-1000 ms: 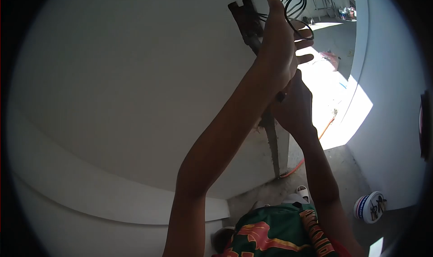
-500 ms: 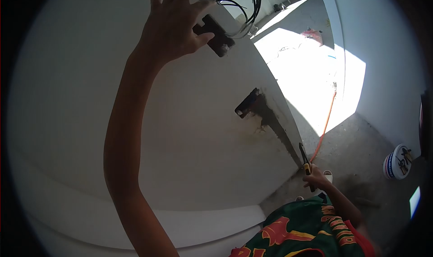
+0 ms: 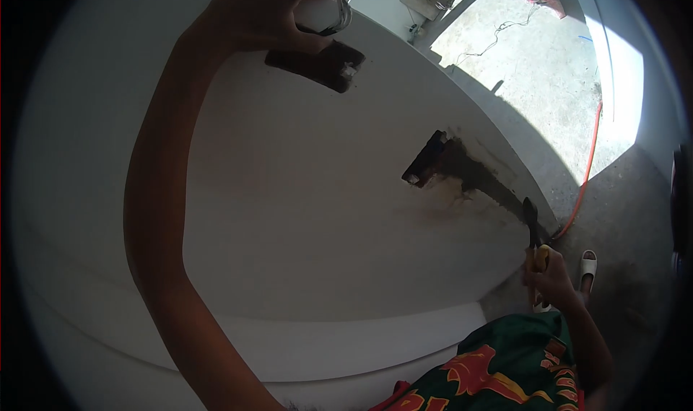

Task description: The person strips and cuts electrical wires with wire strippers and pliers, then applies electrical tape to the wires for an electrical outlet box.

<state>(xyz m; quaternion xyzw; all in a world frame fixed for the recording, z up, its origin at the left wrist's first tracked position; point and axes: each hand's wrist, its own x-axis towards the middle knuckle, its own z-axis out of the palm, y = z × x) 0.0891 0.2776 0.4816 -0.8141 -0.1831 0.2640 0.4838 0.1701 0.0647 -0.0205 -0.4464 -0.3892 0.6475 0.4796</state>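
Observation:
At the top of the view, my left hand (image 3: pixel 278 14) is bent around a bundle of wires (image 3: pixel 342 10), its upper fingers partly cut off by the frame edge. The thumb lies over a dark rectangular wall box (image 3: pixel 321 66) set into the white wall (image 3: pixel 289 194), which the wires hang beside. Lower right, my right hand (image 3: pixel 554 280) grips pliers (image 3: pixel 533 227) by their yellow handles, with the dark jaws pointing up. A second recessed box (image 3: pixel 424 158) sits between the two hands, with a rough grey patched strip (image 3: pixel 480 174) running from it toward the pliers.
A doorway opens onto a sunlit floor (image 3: pixel 527 72) at the upper right. An orange hose (image 3: pixel 593 151) runs along the ground past the wall's edge. Below my right hand is a foot in a white sandal (image 3: pixel 588 263). A pink bag (image 3: pixel 546 1) lies farther off.
My left hand has closed in around the wires, which are now bunched near its fingers. My right hand has raised the pliers relative to the wall strip. The view has shifted, and the white bucket is out of sight.

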